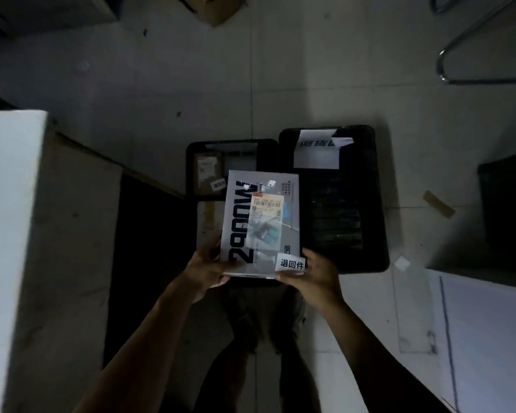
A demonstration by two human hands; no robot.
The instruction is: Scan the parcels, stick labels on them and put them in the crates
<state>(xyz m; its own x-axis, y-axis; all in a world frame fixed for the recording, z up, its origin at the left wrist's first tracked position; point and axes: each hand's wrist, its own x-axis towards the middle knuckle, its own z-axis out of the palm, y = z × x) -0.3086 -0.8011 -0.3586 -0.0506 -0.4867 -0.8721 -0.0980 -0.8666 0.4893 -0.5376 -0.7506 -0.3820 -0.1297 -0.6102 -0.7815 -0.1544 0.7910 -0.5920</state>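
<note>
I hold a flat grey parcel box [259,222] with big black lettering over the floor crates. My left hand [210,268] grips its near left corner, and my right hand [306,274] grips its near right corner. A shipping label [267,204] sits on its top face, and a small white sticker with black characters [292,263] is at the near right corner by my right thumb. The box hangs above the left black crate [197,150], which holds brown cardboard parcels [207,174]. The right black crate [370,204] carries a white paper sign [316,152] at its far end.
A white table edge [12,234] stands at the left, and a white surface [483,323] at the lower right. A dark bin [507,204] is at the far right. A cardboard box [215,7] and chair legs [459,55] are further off on the tiled floor.
</note>
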